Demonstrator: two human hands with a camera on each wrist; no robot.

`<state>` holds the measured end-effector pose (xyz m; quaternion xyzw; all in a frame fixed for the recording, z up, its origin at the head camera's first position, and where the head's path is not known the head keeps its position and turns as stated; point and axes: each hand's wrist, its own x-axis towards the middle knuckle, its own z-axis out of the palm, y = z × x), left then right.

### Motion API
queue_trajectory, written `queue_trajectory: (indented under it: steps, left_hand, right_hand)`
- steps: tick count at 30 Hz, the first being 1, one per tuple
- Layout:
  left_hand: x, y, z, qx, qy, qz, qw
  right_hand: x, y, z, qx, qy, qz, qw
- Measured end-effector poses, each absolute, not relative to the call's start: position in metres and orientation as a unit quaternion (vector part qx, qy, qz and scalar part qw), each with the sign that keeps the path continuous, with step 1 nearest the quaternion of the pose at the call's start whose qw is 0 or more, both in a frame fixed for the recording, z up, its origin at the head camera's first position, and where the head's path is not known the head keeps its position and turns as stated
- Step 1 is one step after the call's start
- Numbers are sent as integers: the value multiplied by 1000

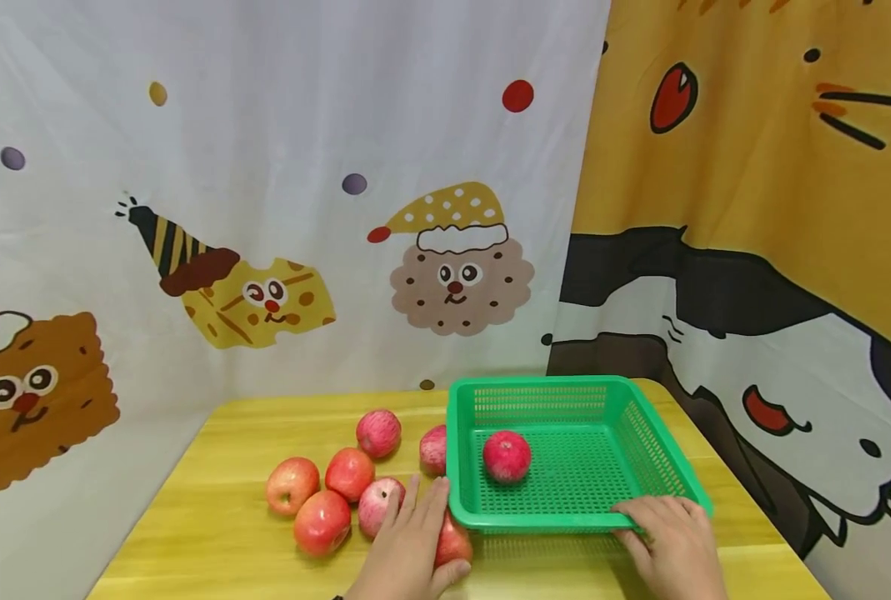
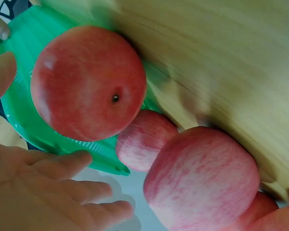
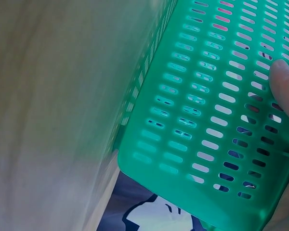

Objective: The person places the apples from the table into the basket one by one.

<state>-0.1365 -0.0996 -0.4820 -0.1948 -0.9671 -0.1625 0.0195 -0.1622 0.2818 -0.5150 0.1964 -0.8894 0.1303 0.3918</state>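
Note:
A green plastic basket (image 1: 550,522) stands on the table with one red apple (image 1: 507,457) inside. My right hand (image 1: 672,542) grips its front rim near the right corner, fingers over the edge and thumb (image 3: 283,86) against the slotted outer wall. At the basket's front left corner, my left hand (image 1: 403,546) is spread with straight fingers beside a red apple (image 2: 89,84), which lies between thumb and fingers; whether they touch it I cannot tell. A streaked pink apple (image 1: 379,504) lies just left of that hand.
Several more apples lie loose left of the basket, among them a red one (image 1: 322,522) and a yellowish red one (image 1: 292,486). Another apple (image 1: 433,450) sits close to the basket's left wall. Behind the yellow wooden table (image 1: 212,500) hangs a printed curtain (image 1: 280,125).

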Motion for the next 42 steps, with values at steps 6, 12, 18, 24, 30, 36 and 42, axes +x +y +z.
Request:
queue_trajectory:
  steps: [6,12,18,24,30,36,42]
  left_hand:
    - [-135,-107,-499,-171,-979,-106,26]
    - [-138,-107,-502,-172,-977,-120,42]
    - [-139,-93,-499,-189,-969,-154,51]
    - [-139,-79,-508,-205,-960,-183,47]
    - [-133,-76,-519,-218,-958,-171,75]
    - [-126,-74,-520,-227,-955,-167,90]
    - [-122,-74,-520,-216,-958,-171,86]
  right_hand:
    - [-161,282,-520,196,-896,123,378]
    - [-163,284,-520,189,-895,128,383]
    - [-164,282,-519,193,-890,133,392]
    - [-163,282,-519,196,-889,137,389]
    - [-163,283,-516,199,-890,135,387]
    - [-161,283,-515,196,-894,135,380]
    - [-162,282,-517,199,-891,140,384]
